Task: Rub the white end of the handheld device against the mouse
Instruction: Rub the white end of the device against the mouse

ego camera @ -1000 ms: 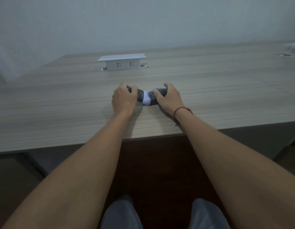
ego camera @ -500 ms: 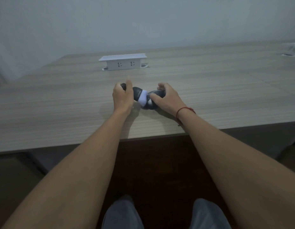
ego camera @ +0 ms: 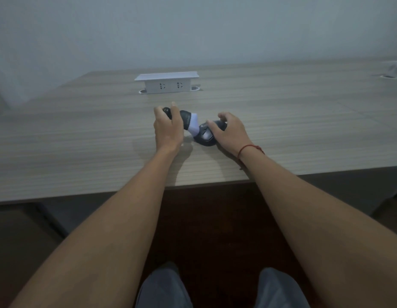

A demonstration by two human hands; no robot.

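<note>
My left hand (ego camera: 167,127) grips a dark handheld device (ego camera: 186,120) with a white end (ego camera: 194,126). That white end points right and down and touches the left side of a dark computer mouse (ego camera: 205,136) on the wooden table (ego camera: 82,147). My right hand (ego camera: 231,130) holds the mouse from the right, fingers curled over its top. The mouse looks tilted up on its side, and its right part is hidden under my fingers.
A white pop-up power socket box (ego camera: 167,82) stands farther back on the table. Another white fitting (ego camera: 394,70) sits at the far right edge. The table's front edge (ego camera: 193,185) runs just behind my forearms, with my knees below.
My left hand has lifted and moved back slightly, exposing more of the device. The white end has slid along the mouse, which my right hand has shifted a little to the right.
</note>
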